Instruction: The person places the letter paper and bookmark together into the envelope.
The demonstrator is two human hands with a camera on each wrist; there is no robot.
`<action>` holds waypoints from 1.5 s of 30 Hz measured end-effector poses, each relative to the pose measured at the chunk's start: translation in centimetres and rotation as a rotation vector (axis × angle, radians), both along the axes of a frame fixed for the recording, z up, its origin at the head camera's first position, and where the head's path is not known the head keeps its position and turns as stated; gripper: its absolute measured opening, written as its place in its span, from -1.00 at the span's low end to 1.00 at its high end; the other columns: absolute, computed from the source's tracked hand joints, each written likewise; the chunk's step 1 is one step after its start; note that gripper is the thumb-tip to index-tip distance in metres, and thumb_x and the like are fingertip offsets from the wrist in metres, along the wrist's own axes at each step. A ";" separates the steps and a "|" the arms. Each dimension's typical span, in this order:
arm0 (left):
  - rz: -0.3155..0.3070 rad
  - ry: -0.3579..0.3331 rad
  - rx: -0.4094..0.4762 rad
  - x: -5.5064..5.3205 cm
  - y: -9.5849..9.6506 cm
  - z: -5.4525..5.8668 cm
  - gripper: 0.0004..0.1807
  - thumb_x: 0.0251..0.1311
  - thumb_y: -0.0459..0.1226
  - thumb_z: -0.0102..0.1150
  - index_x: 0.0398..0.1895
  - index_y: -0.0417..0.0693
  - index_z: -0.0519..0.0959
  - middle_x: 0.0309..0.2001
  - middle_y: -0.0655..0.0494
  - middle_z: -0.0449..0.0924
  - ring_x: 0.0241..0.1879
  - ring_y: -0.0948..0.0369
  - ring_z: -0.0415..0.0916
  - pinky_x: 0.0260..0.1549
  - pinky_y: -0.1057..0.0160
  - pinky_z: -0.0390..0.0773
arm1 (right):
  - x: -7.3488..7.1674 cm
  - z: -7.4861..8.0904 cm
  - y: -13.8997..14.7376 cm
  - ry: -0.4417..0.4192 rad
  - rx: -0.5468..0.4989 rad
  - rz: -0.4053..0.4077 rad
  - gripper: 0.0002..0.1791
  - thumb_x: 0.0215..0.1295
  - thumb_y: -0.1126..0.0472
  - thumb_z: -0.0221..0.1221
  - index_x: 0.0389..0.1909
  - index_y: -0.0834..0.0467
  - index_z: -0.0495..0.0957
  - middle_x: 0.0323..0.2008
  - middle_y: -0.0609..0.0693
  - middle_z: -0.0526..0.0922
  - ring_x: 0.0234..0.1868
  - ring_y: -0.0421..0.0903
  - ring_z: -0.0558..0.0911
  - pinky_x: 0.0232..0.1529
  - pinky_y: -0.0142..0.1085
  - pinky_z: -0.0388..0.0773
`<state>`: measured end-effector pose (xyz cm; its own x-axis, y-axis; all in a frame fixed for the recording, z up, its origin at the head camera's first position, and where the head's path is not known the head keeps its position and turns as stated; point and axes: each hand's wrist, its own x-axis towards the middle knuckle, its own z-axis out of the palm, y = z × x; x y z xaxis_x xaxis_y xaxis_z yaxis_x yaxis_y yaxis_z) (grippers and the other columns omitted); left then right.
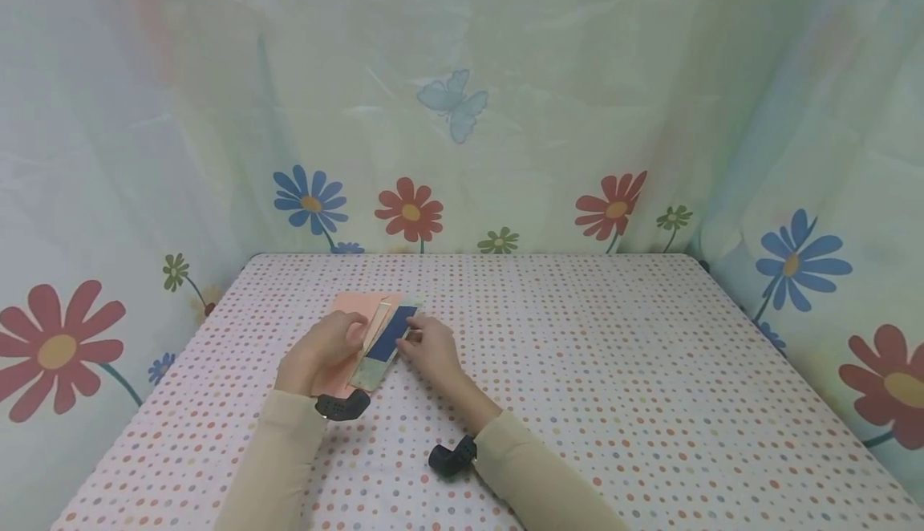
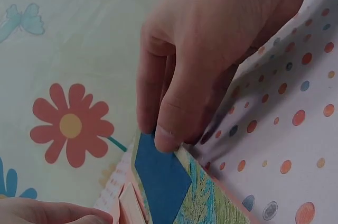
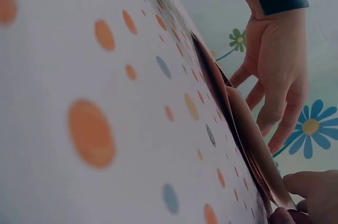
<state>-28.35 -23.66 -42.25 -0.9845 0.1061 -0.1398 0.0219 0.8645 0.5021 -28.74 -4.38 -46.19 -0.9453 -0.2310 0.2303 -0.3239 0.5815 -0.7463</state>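
A folded pink paper card [image 1: 350, 302] lies on the left part of the table. Its raised right side bears a dark blue panel [image 1: 393, 332] over a green, textured strip [image 2: 198, 192]. Between the hands, narrow cream and pink flaps [image 2: 132, 203] stand up. At the card's left, my left hand [image 1: 328, 346] pinches near these flaps with thumb and fingertips. My right hand [image 1: 433, 350] pinches the card's right edge, its thumb on the blue panel in the left wrist view. In the right wrist view the card's edge is lifted off the cloth between both hands.
A white cloth with coloured dots [image 1: 577, 387] covers the table. Floral curtains [image 1: 534, 154] hang at the back and both sides. Each wrist carries a small black camera mount [image 1: 453, 459], close to the tabletop.
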 end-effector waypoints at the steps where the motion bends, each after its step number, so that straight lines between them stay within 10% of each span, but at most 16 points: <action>1: 0.003 -0.008 0.007 0.0 0.0 0.0 -0.56 0.38 -0.19 -0.09 0.29 -0.07 0.38 0.23 -0.09 0.46 0.21 -0.01 0.41 0.24 -0.12 0.34 | 0.0 0.1 0.0 0.009 0.030 0.010 -0.49 0.18 0.13 0.27 0.14 0.24 0.50 0.05 0.13 0.60 -0.03 -0.06 0.66 -0.07 -0.35 0.62; 12: -0.011 0.040 -0.063 -0.1 0.2 0.1 -0.56 0.33 -0.27 -0.06 0.26 -0.14 0.41 0.18 -0.15 0.50 0.19 -0.07 0.45 0.20 -0.09 0.40 | -0.2 -0.3 -0.7 0.192 0.422 0.137 -0.34 0.18 -0.19 0.19 0.20 0.14 0.48 0.22 0.06 0.50 0.28 0.01 0.43 0.32 -0.17 0.35; 18: 0.005 0.024 -0.056 -0.3 0.1 0.0 -0.54 0.25 -0.32 0.04 0.24 -0.13 0.42 0.18 -0.15 0.50 0.20 -0.08 0.44 0.19 -0.11 0.40 | -0.2 -0.7 -0.8 0.153 0.536 0.204 -0.17 0.18 -0.36 0.07 0.36 0.03 0.29 0.39 0.01 0.29 0.44 0.03 0.21 0.38 -0.03 0.24; 25: 0.008 0.027 -0.085 -0.4 0.0 -0.2 -0.52 0.24 -0.30 0.06 0.25 -0.10 0.42 0.19 -0.14 0.49 0.22 -0.08 0.41 0.22 -0.10 0.38 | 0.1 -0.5 -0.6 0.115 0.509 0.216 0.03 0.17 -0.41 0.03 0.48 0.14 -0.02 0.47 0.05 0.12 0.48 0.01 0.10 0.40 0.10 0.12; 45: 0.002 0.000 -0.062 0.0 0.3 0.3 -0.52 0.29 -0.31 -0.01 0.30 -0.10 0.37 0.23 -0.13 0.45 0.24 -0.05 0.40 0.24 -0.10 0.35 | 0.0 -1.4 -0.5 0.164 0.631 0.219 -0.26 0.30 -0.38 -0.16 0.42 -0.11 0.17 0.43 -0.09 0.19 0.49 0.07 0.05 0.37 0.21 0.07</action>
<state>-28.33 -23.38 -41.96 -0.9846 0.0957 -0.1461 0.0204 0.8938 0.4479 -28.71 -4.85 -47.62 -0.8262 -0.5493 0.1249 -0.5630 0.7973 -0.2175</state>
